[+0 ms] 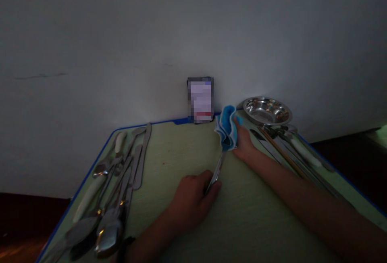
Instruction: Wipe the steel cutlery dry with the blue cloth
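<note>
Head | utensil (pixel 218 169) | in left hand (pixel 194 197) | far end meets blue cloth (pixel 228 125)

Room over middle tabletop (pixel 172 154), cutlery (pixel 109 238) both sides, wall (pixel 145 37) behind

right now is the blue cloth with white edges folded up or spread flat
Folded up: the white-edged blue cloth shows wavy, bunched layers in the right hand, not laid flat.

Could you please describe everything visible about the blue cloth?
The blue cloth looks thin and soft, folded in loose, wavy layers with whitish edges. It is bunched in the right hand, around the far end of a metal utensil that the left hand holds, and appears left of the metal bowl.
</note>
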The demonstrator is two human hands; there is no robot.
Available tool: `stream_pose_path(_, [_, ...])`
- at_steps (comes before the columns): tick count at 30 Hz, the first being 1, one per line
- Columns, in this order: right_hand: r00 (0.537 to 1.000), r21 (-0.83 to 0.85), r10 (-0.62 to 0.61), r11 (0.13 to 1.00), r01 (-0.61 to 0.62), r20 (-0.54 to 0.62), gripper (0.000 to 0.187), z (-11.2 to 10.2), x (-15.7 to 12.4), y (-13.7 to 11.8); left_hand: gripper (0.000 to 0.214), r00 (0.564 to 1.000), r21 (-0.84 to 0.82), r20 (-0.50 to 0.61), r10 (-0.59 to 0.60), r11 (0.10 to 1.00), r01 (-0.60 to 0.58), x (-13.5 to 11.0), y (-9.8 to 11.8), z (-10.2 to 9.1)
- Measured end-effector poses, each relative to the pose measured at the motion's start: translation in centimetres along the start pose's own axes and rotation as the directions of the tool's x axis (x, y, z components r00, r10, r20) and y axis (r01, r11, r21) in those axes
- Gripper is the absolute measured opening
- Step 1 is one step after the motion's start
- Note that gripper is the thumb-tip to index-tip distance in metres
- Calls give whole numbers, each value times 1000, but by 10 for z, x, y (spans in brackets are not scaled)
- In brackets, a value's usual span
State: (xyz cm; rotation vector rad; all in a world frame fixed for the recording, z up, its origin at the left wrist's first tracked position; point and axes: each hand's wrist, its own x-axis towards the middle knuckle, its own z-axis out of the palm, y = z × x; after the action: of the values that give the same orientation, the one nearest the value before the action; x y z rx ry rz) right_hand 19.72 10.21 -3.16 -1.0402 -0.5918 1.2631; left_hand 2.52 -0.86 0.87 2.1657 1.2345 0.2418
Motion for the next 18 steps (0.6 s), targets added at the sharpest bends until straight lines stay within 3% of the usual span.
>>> stream_pose_path(4, [996, -9, 56, 998, -57, -68, 25, 7, -10, -4, 28, 999, -97, -28, -22, 995, 19, 1, -3, 0])
stream_pose_path(18, [974, 53, 211, 975, -216, 83, 24, 23, -36, -4, 26, 995, -193, -83, -61, 980, 44, 6, -5, 0])
